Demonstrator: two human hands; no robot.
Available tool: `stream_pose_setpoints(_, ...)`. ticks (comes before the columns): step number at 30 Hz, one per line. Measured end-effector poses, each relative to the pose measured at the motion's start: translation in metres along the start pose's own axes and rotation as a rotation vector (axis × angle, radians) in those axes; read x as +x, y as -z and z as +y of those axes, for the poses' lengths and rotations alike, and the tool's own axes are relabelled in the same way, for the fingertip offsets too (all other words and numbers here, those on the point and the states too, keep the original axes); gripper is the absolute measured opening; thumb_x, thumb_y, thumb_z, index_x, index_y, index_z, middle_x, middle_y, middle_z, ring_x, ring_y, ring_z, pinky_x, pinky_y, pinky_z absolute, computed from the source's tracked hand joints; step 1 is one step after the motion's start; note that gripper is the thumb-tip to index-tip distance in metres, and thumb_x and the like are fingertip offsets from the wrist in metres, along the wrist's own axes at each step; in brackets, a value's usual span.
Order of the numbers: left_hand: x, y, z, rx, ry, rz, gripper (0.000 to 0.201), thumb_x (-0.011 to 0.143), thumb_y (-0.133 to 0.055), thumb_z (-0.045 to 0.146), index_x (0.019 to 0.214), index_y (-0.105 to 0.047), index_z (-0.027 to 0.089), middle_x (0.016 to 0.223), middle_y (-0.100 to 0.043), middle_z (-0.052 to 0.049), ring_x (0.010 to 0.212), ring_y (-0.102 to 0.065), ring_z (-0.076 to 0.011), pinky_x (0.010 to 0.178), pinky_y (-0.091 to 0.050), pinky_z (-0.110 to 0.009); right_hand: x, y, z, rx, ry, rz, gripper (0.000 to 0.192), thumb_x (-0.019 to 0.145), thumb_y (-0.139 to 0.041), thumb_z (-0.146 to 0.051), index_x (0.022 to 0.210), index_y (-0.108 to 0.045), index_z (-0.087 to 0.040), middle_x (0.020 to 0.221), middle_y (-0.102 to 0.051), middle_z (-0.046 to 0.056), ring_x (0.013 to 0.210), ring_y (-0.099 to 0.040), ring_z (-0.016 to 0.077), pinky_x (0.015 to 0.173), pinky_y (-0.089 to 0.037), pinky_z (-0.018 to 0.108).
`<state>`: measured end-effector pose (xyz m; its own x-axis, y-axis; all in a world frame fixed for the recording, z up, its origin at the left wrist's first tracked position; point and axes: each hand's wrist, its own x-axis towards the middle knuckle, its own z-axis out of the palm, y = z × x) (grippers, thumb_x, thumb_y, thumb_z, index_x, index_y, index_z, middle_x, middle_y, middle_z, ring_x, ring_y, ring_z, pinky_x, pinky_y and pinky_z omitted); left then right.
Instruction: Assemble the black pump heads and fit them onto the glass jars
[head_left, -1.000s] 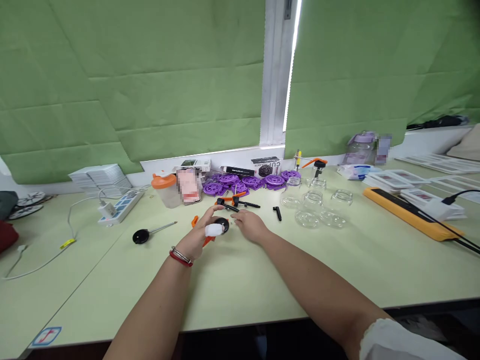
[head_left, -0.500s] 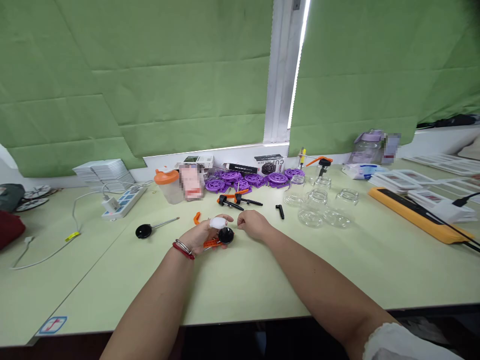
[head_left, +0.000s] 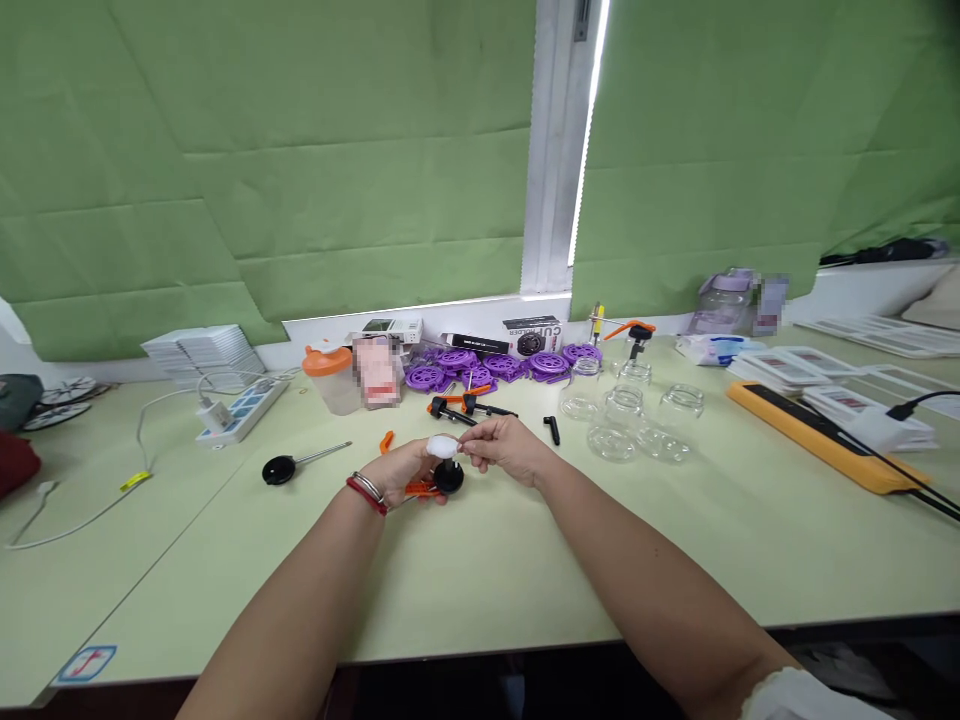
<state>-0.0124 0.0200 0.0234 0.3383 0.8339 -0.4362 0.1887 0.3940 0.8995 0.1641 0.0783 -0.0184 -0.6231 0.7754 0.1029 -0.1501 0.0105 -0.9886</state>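
Note:
My left hand (head_left: 401,468) grips an orange part with a round black knob (head_left: 449,477) at its end, just above the pale green table (head_left: 480,560). A white bandage wraps the left thumb, which rests above the knob. My right hand (head_left: 504,447) has its fingers pinched together against the left thumb tip, over the black knob. What the right fingertips pinch is too small to see. Another orange piece (head_left: 386,441) lies just behind my left hand.
A black disc on a metal rod (head_left: 289,468) lies to the left. Behind the hands are black and orange clamp parts (head_left: 465,407), purple wheels (head_left: 495,365), an orange-lidded cup (head_left: 330,378), glass jars (head_left: 637,415), a power strip (head_left: 236,410) and an orange-edged tray (head_left: 817,430).
My right hand has moved left and closed its fingertips onto the part in my left hand. The left hand has drawn the orange part with the black knob slightly nearer and turned it.

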Motion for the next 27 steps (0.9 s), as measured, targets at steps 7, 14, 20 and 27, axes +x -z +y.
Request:
stream_pose_setpoints(7,0.01,0.009,-0.002,0.036,-0.011,-0.115,0.055,0.072,-0.049,0.053,0.114,-0.052,0.018,0.081,-0.064,-0.008,0.054,-0.057,-0.0181,0.041,-0.024,-0.023,-0.001,-0.011,-0.002,-0.034,-0.03,-0.008,0.021,0.064,-0.07,-0.028,0.076,-0.065,-0.011,0.047,-0.056,-0.004,0.041,-0.048,0.0079,0.046,-0.041,0.023)
stream_pose_setpoints(14,0.013,0.015,-0.005,-0.006,0.009,-0.125,0.054,0.074,-0.049,0.052,0.113,-0.051,0.015,0.074,-0.063,-0.008,0.054,-0.058,-0.0195,0.042,-0.025,-0.024,0.002,-0.013,0.006,-0.172,0.139,-0.014,0.008,0.068,-0.064,-0.019,0.074,-0.064,-0.015,0.058,-0.055,-0.005,0.051,-0.047,0.0066,0.052,-0.039,0.02)
stream_pose_setpoints(20,0.01,0.01,0.0,-0.018,0.026,-0.082,0.052,0.071,-0.053,0.049,0.108,-0.052,0.013,0.072,-0.062,-0.008,0.054,-0.056,-0.0195,0.043,-0.023,-0.025,0.002,-0.014,0.009,-0.293,0.228,0.022,0.005,0.068,-0.064,-0.018,0.073,-0.065,-0.016,0.068,-0.057,-0.003,0.06,-0.05,0.0089,0.058,-0.041,0.021)
stream_pose_setpoints(27,0.007,0.008,0.002,0.0,0.038,-0.067,0.052,0.068,-0.053,0.048,0.107,-0.052,0.014,0.073,-0.061,-0.007,0.055,-0.055,-0.0197,0.044,-0.024,-0.025,0.003,-0.013,0.012,-0.253,0.241,0.005,0.008,0.064,-0.067,-0.02,0.07,-0.064,-0.016,0.067,-0.056,-0.003,0.06,-0.051,0.0098,0.06,-0.042,0.023)
